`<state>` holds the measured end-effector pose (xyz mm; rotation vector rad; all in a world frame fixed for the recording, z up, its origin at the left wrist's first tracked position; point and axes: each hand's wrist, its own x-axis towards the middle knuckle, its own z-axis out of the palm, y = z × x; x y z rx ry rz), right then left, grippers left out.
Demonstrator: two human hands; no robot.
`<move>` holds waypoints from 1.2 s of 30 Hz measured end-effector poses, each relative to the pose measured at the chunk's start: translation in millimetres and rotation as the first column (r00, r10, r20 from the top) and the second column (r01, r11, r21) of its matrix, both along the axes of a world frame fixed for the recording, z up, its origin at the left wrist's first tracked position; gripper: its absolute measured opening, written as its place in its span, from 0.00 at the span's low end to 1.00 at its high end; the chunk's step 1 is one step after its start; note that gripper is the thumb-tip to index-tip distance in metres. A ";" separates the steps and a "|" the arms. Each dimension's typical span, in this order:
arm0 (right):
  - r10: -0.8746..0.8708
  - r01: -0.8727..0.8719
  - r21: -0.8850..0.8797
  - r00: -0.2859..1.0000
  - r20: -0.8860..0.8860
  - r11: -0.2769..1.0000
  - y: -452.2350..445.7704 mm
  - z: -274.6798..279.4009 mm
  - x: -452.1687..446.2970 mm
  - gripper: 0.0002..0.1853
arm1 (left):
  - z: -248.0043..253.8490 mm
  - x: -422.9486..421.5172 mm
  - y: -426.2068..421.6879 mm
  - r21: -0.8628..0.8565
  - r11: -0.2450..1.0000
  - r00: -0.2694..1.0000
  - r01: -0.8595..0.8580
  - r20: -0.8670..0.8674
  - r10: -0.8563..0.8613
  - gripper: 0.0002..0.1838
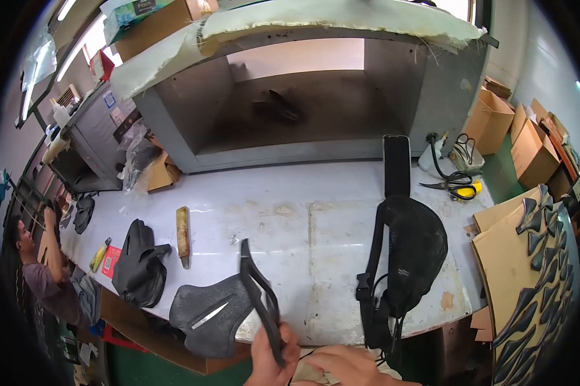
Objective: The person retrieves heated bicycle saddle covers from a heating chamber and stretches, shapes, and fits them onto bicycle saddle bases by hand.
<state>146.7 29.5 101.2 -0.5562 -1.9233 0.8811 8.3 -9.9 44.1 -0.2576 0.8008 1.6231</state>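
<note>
My left hand (274, 347) is closed around the lower end of a black curved strip-like piece (258, 289), which stands up from the fist and forms a narrow loop. Beside it, at the table's front edge, lies a flat dark piece (209, 312) with a pale slit. My right hand (348, 365) is low in the view, its fingers bent and pressed together. A thin black cord shows between the two hands; what the right fingers grip is hidden. Right of the hands rests a black mesh sling bag (418, 251) with a buckled strap.
On the white table (290, 212) are a worn-handled tool (182, 235), a black bundle (139, 264), a phone (397, 167) and scissors (454, 183). A grey metal booth (296, 154) stands behind. Heel-shaped pieces (541, 270) cover cardboard at right. Another person (52, 276) is at far left.
</note>
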 end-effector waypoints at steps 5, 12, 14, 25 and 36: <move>-0.138 0.126 0.163 0.988 0.068 0.979 -7.6 -20.7 0.4 0.12 | -3.9 5.3 2.5 -0.190 0.964 0.927 -0.186 -0.358 0.109 0.10; -0.053 0.023 0.173 0.983 0.174 0.985 -5.3 -29.2 7.0 0.10 | -21.3 1.6 -5.5 -0.083 0.986 0.940 -0.143 -0.324 0.109 0.07; 0.037 -0.077 0.177 0.975 0.217 0.981 -4.6 -36.1 11.7 0.09 | -32.6 -11.0 -6.6 0.007 0.998 0.915 -0.069 -0.397 0.066 0.10; 0.010 0.237 -0.514 0.902 0.432 0.824 -26.0 -34.7 133.0 0.03 | -11.4 -88.8 -3.3 -0.414 0.904 0.047 0.106 -0.906 -0.421 0.12; -0.165 0.623 -0.019 0.237 0.957 0.782 -22.1 -87.7 186.1 0.07 | -6.5 -92.8 -4.0 -0.430 0.903 -0.494 0.007 -0.787 -0.370 0.19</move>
